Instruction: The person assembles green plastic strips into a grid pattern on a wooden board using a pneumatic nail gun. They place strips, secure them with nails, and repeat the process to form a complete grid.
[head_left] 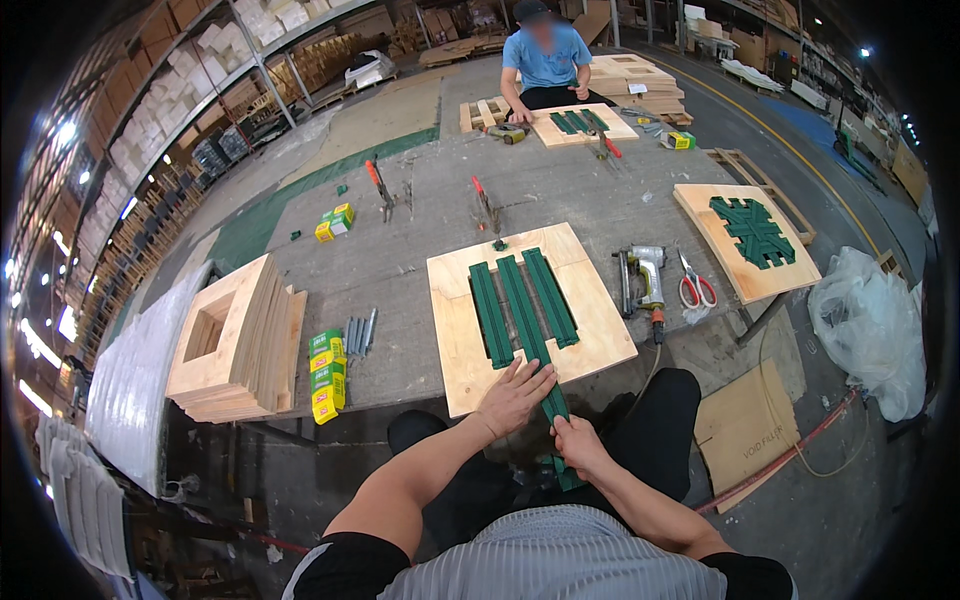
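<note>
A plywood seat frame (452, 345) with a square opening lies at the near table edge. Three green webbing straps (519, 300) run lengthwise across its opening. On the middle strap and the frame's near rim rests my left hand (516, 398), flat with fingers stretched out. Just beyond that rim, my right hand (578, 445) is closed round the strap's near end, with a green tail hanging below the fist. To the right of the frame lie a pneumatic staple gun (650, 277) and red-handled scissors (696, 283).
Stacked plywood frames (240, 345), yellow-green boxes (327, 377) and staple strips (361, 332) sit at left. Red-handled pliers (484, 203) stand beyond my frame. A finished-looking webbed board (700, 222) lies at right. Across the table a person (548, 62) sits at another frame.
</note>
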